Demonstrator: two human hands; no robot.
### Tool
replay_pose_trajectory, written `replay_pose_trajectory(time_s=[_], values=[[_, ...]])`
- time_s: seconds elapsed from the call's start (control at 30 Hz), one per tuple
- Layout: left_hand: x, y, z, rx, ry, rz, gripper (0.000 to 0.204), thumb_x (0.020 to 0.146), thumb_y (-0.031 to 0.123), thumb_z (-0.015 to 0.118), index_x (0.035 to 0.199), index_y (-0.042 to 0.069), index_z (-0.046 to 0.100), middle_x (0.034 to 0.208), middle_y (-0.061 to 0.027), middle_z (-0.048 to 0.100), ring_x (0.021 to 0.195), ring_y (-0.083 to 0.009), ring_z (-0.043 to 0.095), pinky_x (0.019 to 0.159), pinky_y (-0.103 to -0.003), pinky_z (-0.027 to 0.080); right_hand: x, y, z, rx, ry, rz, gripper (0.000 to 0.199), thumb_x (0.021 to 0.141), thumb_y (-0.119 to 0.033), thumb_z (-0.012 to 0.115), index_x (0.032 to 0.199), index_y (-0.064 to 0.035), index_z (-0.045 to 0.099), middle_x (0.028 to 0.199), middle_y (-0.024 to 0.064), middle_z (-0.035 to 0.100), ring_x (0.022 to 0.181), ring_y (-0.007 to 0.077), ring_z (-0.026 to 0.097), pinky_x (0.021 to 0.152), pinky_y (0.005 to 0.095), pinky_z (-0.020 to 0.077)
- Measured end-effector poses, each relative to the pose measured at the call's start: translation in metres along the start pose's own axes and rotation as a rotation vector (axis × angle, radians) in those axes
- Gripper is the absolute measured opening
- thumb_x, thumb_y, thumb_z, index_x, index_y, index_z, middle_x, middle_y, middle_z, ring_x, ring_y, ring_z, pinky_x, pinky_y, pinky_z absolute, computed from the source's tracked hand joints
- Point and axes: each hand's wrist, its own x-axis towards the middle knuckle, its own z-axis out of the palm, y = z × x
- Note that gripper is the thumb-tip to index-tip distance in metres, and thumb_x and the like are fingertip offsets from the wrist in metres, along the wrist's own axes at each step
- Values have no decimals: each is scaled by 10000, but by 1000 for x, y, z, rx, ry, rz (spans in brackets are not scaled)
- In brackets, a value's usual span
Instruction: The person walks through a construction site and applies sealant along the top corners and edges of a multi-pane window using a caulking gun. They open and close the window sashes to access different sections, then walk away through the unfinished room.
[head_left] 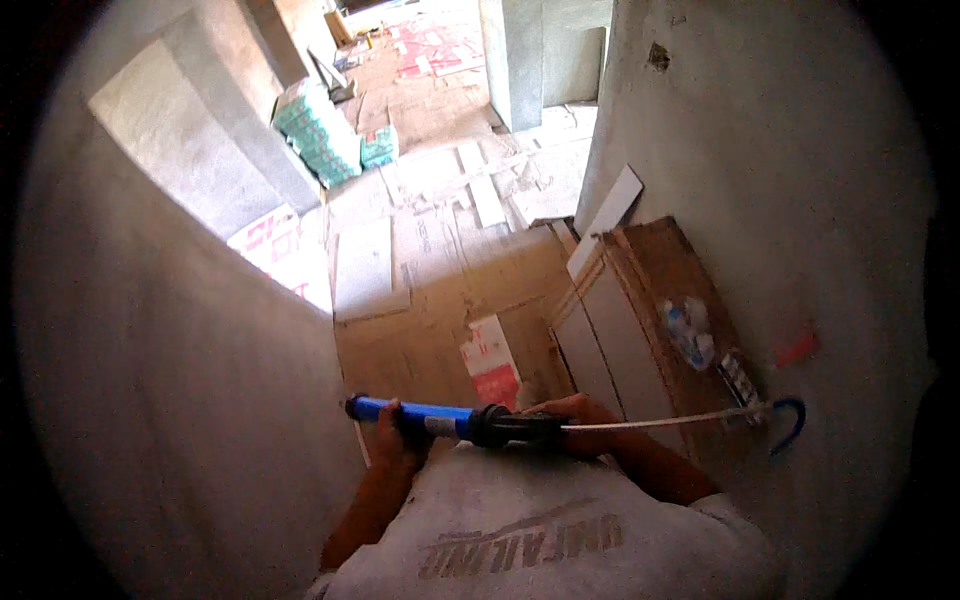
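Across the front of my body lies a caulking gun with a blue barrel and a black body, its tip pointing left. Around the barrel near the tip wraps my left hand. My right hand is closed at the black handle end; the handle and trigger are mostly hidden. From there a long pale rod sticks out to the right, ending in a blue hook. What the tip might touch cannot be made out.
Bare plaster walls flank the narrow passage. On the right, a brown box-like stack carries plastic-wrapped items, with a white board leaning beside it. Cardboard sheeting covers the floor. Green packs are stacked farther off.
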Motion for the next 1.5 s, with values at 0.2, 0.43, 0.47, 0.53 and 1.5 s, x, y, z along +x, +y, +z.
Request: replay_pose_trajectory(time_s=[0.2,0.43,0.47,0.53,1.5], values=[[86,74,109,-112,-63,-18,575,878,432,716,1264,81,474,1169,-134,578,1114,-354,588,1069,-542,472,181,4,-127,-30,-92,-106,226,944,-202,705,1139,-93,672,966,164,715,859,364,705,756,448,563],[280,157,155,-72,-143,1,518,867,451,715,1179,79,533,1110,-135,615,1048,-347,621,1014,-529,521,372,63,-221,-137,-231,53,231,964,-240,678,1120,-71,669,993,187,708,906,360,709,817,453,559],[310,171,169,-28,-165,20,512,863,448,718,1169,79,539,1102,-132,619,1034,-343,626,1004,-523,528,399,70,-238,-156,-211,65,242,948,-222,702,1134,-69,677,987,179,721,895,345,718,814,447,562],[366,194,212,113,-254,67,503,857,441,725,1159,82,544,1088,-125,624,1010,-337,632,988,-508,537,447,80,-273,-152,-159,94,248,929,-196,730,1133,-63,685,965,166,730,877,325,727,809,434,566],[879,235,1026,477,-174,-440,347,924,464,573,1001,128,606,968,-77,689,860,-283,705,772,-443,614,748,329,-885,108,500,500,312,897,-243,741,1154,-67,718,1024,158,749,920,299,711,854,381,551]])
